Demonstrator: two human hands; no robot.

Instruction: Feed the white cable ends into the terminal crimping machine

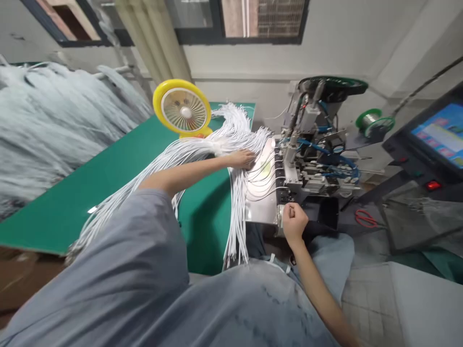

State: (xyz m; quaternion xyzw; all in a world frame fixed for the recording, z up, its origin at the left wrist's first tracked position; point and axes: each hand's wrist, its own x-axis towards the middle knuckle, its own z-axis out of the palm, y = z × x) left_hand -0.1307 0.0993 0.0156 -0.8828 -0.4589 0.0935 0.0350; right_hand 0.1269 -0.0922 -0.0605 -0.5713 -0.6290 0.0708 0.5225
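Note:
A thick bundle of white cables (pixel 202 149) lies across the green table (pixel 108 178) and fans out toward a small metal machine (pixel 311 159). My left hand (pixel 243 158) rests palm down on the cables beside the machine's steel plate (pixel 258 202), its fingers curled over the strands. My right hand (pixel 293 221) is closed into a fist at the plate's front edge, next to the machine's row of cable slots; whatever it pinches is too small to see. Several single cables lie across the plate into the machine.
A yellow desk fan (pixel 183 110) stands on the table behind the cables. Great heaps of white cables (pixel 47 125) fill the left. To the right sit a solder wire spool (pixel 372 120), a touch screen console (pixel 437 140) and red scissors (pixel 365 218).

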